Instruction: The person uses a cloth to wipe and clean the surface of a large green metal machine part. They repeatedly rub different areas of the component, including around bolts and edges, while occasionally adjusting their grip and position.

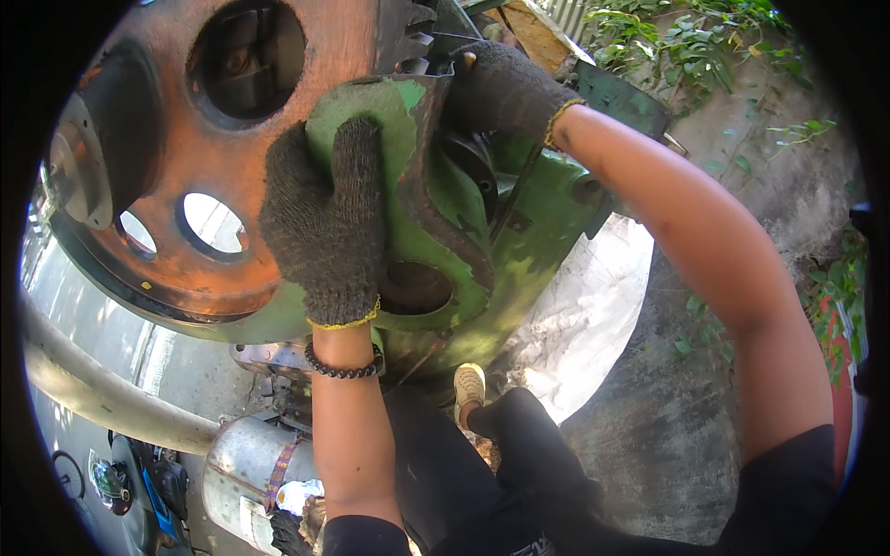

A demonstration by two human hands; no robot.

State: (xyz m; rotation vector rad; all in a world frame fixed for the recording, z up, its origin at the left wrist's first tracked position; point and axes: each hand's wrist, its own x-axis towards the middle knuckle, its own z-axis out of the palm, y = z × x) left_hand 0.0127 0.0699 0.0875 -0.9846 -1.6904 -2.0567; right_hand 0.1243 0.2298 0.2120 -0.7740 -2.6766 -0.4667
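Steady the cover (pixel 426 246) with the left hand (pixel 324 218), thumb parted; guard the curled right hand (pixel 505 91) from the teeth (pixel 417 42), both grips unclear.

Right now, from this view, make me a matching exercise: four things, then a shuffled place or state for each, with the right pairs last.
1. Left hand
2. Beaded bracelet
3. Orange wheel
4. Motorcycle

A. Pierced by rounded openings
B. At the picture's lower left
C. Circling a wrist
D. Gloved, yellow at the cuff

Pairs: 1-D, 2-C, 3-A, 4-B
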